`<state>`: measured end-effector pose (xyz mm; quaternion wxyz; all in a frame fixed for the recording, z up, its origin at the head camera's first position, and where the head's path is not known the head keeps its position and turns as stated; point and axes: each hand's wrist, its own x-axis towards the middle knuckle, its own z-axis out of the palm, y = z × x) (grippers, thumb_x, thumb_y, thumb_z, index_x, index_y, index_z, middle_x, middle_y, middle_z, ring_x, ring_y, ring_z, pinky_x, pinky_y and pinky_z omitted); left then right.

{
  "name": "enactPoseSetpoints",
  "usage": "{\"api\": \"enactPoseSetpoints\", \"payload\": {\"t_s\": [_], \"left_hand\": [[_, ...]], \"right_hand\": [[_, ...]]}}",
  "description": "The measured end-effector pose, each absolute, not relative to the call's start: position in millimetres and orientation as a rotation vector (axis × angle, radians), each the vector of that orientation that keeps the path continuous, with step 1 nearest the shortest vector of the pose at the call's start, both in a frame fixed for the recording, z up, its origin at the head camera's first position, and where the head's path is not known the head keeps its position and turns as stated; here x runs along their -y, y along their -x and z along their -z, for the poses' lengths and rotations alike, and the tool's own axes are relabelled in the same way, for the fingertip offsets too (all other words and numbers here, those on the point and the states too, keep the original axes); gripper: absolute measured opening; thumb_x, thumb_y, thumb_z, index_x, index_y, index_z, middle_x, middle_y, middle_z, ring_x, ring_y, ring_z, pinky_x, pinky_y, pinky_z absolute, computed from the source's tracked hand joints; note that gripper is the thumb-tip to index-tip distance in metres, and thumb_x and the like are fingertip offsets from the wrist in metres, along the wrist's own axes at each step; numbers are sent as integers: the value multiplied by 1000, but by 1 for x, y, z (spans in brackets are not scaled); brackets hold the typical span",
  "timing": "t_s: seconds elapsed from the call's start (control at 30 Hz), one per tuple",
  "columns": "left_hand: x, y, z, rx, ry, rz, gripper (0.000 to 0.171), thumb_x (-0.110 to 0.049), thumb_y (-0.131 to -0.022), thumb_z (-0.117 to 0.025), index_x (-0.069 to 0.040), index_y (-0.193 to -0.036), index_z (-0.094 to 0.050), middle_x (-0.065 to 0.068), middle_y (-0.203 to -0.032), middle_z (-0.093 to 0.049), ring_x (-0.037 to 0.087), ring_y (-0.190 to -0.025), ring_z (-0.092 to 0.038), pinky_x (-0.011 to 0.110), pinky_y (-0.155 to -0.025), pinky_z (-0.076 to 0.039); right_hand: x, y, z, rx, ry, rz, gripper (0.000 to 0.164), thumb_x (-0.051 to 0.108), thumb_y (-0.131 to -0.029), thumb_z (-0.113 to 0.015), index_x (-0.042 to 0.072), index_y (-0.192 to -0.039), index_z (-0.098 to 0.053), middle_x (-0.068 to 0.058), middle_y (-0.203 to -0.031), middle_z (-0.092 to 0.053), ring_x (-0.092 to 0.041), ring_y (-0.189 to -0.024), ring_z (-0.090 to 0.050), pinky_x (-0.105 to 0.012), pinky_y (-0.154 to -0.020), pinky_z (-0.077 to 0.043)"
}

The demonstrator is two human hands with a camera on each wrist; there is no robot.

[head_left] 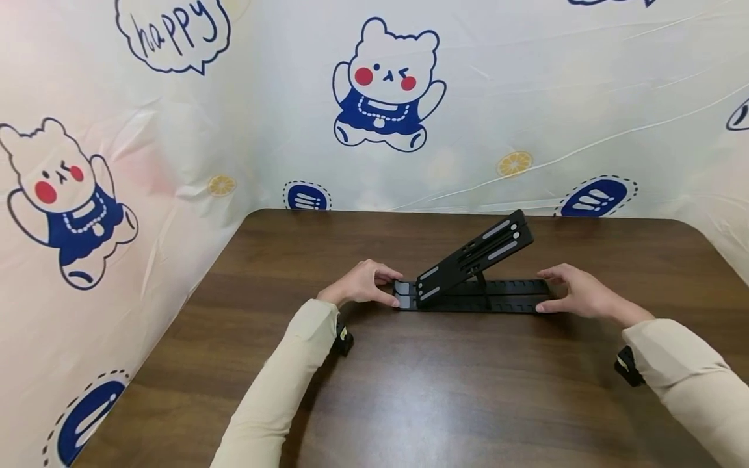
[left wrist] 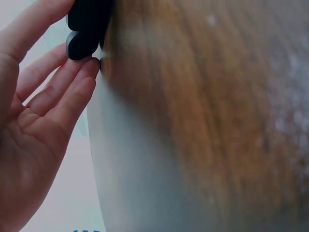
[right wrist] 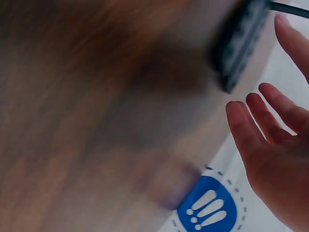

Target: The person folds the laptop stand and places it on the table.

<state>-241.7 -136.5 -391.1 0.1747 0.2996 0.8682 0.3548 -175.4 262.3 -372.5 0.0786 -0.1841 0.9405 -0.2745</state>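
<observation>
A black folding laptop stand (head_left: 450,277) lies on the wooden table, its flat base lengthwise from left to right. Its upper arm, with grey pads, slants up to the right on a small prop. My left hand (head_left: 363,284) holds the base's left end, thumb at the near corner and fingers at the far one. In the left wrist view its fingers (left wrist: 72,96) touch the dark rounded end. Around the base's right end my right hand (head_left: 576,292) is spread. The right wrist view shows its fingers extended, the fingertips a little apart from the blurred stand (right wrist: 236,48).
The brown wooden table (head_left: 409,390) has rounded far corners. A pale sheet (head_left: 269,97) printed with cartoon bears hangs behind it and along the left side. Dark wrist devices (head_left: 344,339) sit at both beige sleeves.
</observation>
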Motion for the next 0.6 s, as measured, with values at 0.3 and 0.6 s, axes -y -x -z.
{"api": "enactPoseSetpoints", "payload": {"t_s": [0.3,0.6], "left_hand": [[131,226,364,-2386,-897,-1070,48,-5,-69,-74,10,-111,-56,23,-111,-56,33,-105,-52,40,-90,-40],[136,242,392,-2435,-862,-1036,53,-18,-67,-78,-3,-114,-59,9,-112,-59,17,-104,-54,26,-89,-41]], "right_hand": [[-270,185,388,-2822,650,730,79,29,-66,-77,-15,-121,-42,-28,-113,-45,-35,-95,-49,-44,-75,-46],[-267,187,387,-2794,605,766,67,25,-67,-77,-13,-114,-50,-25,-106,-49,-33,-89,-53,-44,-74,-47]]}}
